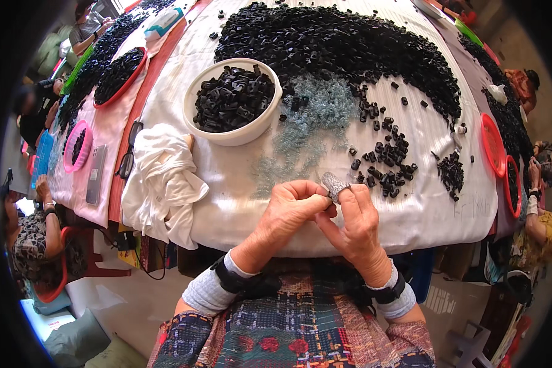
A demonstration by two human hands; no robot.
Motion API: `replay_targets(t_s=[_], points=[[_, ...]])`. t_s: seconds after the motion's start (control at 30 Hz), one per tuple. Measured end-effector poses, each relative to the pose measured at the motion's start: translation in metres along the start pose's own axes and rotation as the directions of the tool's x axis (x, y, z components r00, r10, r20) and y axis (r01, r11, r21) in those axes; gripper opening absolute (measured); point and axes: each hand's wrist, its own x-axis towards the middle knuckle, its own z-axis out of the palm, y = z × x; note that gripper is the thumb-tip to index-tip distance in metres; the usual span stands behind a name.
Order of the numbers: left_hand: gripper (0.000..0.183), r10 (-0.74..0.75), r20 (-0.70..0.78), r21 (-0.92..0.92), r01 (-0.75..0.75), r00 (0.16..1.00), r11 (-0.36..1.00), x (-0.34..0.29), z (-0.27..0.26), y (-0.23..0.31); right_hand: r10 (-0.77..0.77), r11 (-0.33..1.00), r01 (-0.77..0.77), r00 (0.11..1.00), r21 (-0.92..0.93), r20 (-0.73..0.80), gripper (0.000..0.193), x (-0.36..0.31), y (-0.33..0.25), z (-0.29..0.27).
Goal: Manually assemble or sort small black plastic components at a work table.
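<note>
Above the near edge of the cloth, my left hand [291, 208] and my right hand [357, 216] meet, thumbs and fingers pinched together. Something small and dark shows between the fingertips, too covered to name. A crinkled silvery-grey piece [334, 184] sits by my right fingers, and whether it wraps a finger is unclear. Just beyond lie clear bluish small pieces [319, 110] in a loose spread. Small black plastic parts [386, 162] are scattered to the right of them. A white round tub [232, 136] full of similar black parts stands to the left.
A large heap of black parts [331, 43] covers the far side. To the left are a crumpled white cloth [159, 178], glasses [129, 153] and a phone [96, 175]. A smaller pile of tiny black pieces [451, 173] lies right. Other people sit at both side tables.
</note>
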Motion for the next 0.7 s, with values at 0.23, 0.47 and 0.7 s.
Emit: replay_targets(t_s=[0.23, 0.47, 0.7], points=[[0.011, 0.017, -0.017, 0.068, -0.016, 1.0, 0.998, -0.003, 0.0038, 0.0058, 0.001, 0.997, 0.002, 0.999, -0.076, 0.033, 0.032, 0.0025, -0.0044, -0.0009], [0.011, 0.017, -0.013, 0.092, -0.016, 1.0, 0.996, -0.0008, 0.002, 0.0034, 0.005, 0.995, 0.004, 0.996, -0.102, 0.094, 0.033, 0.0049, 0.0006, -0.0029], [0.011, 0.012, -0.009, 0.066, -0.012, 1.0, 0.998, -0.0007, 0.0002, 0.0008, 0.051, 0.995, -0.043, 0.995, -0.089, 0.09, 0.034, 0.0041, -0.0014, -0.0018]])
